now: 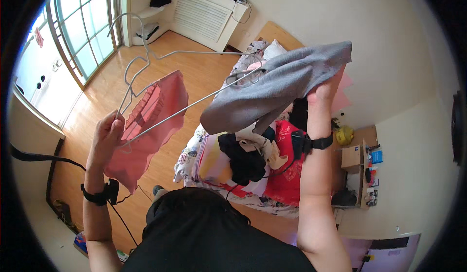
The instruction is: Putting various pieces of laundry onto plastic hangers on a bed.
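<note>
My left hand [106, 135] is closed around one end of a pale wire clothes hanger [185, 109], held up in front of me with its hook at the upper left. Beside those fingers hangs a pink ruffled cloth [163, 111]; whether the hand grips it or the hanger carries it, I cannot tell. My right hand [323, 93] is raised at the right, holding a grey piece of clothing [287, 80] that drapes down to the left. The hanger's far end touches or overlaps the grey cloth's edge. The right fingertips are hidden behind the fabric.
Below the grey cloth stands a bed with a floral sheet [182, 162], piled with black clothes [243, 160] and a red cloth [287, 184]. A shelf with boxes [351, 157] is at the right. Glass sliding doors [80, 21] and a white slatted cabinet [199, 17] stand farther off.
</note>
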`<move>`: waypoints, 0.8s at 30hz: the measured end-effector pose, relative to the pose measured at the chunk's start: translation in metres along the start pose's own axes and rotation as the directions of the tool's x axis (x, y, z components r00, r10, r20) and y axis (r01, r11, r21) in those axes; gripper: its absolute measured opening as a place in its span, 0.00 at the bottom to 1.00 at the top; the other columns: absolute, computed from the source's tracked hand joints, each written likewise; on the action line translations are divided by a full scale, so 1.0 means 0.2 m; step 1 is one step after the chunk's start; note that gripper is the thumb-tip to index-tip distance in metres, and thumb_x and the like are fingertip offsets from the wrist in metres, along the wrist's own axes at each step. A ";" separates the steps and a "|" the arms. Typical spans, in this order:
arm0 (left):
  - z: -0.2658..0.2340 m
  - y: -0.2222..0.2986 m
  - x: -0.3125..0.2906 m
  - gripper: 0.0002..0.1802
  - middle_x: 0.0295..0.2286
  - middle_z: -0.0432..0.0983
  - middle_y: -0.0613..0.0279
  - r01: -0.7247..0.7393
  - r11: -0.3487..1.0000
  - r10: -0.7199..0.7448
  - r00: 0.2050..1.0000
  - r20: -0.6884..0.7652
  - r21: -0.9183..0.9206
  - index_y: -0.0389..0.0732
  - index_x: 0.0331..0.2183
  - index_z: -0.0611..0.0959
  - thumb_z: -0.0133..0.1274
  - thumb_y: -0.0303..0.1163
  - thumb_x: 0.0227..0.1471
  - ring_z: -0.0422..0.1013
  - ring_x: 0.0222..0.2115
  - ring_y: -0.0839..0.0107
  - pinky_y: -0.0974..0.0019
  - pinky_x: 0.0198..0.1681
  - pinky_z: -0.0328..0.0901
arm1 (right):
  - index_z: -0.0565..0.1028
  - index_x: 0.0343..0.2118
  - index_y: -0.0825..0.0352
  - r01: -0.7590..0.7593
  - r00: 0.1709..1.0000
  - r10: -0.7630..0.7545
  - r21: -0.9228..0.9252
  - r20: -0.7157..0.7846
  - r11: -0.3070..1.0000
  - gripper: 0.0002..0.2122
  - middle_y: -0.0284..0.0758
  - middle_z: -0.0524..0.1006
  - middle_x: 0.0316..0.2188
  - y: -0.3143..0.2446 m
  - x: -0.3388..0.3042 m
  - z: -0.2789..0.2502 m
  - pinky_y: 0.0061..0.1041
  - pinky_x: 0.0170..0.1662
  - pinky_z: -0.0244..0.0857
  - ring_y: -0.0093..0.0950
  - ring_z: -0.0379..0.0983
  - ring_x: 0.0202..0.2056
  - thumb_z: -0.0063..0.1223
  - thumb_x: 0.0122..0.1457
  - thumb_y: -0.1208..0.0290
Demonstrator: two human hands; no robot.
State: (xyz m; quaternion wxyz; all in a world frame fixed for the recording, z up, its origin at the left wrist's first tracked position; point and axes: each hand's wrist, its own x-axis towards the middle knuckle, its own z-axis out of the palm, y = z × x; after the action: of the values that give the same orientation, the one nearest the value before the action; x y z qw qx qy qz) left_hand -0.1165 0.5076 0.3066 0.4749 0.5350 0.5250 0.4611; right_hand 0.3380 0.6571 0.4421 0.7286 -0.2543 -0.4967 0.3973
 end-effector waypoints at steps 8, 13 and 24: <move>0.07 -0.12 0.01 0.12 0.20 0.60 0.72 -0.144 0.980 0.135 0.988 0.069 0.140 0.37 0.25 0.71 0.46 0.33 0.58 0.57 0.21 0.81 0.73 0.25 0.59 | 0.69 0.47 0.64 -0.191 0.966 0.195 -0.043 0.172 0.981 0.18 0.34 0.73 0.44 0.04 -0.02 -0.23 0.33 0.49 0.67 0.30 0.70 0.44 0.41 0.63 0.55; 0.19 -0.15 -0.07 0.09 0.18 0.62 0.55 -0.132 0.963 0.101 0.985 0.142 0.235 0.35 0.29 0.74 0.51 0.31 0.53 0.62 0.20 0.72 0.67 0.24 0.61 | 0.69 0.47 0.64 -0.282 0.942 0.289 -0.062 0.170 0.957 0.18 0.34 0.73 0.44 -0.06 -0.21 -0.28 0.33 0.49 0.67 0.29 0.70 0.44 0.41 0.63 0.54; 0.31 -0.21 -0.05 0.05 0.19 0.69 0.50 -0.331 0.921 0.330 0.943 0.039 0.208 0.39 0.29 0.74 0.52 0.28 0.51 0.68 0.19 0.55 0.61 0.23 0.63 | 0.69 0.48 0.63 -0.397 0.912 0.403 -0.087 0.070 0.914 0.20 0.33 0.73 0.44 -0.05 -0.24 -0.12 0.32 0.49 0.67 0.29 0.70 0.44 0.40 0.63 0.52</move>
State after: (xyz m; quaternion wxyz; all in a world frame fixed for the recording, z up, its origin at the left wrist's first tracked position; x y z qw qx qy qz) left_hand -0.0602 0.4959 0.2568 0.3316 0.6640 0.4726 0.4752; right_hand 0.3537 0.6123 0.4160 0.6002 -0.3586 -0.4788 0.5309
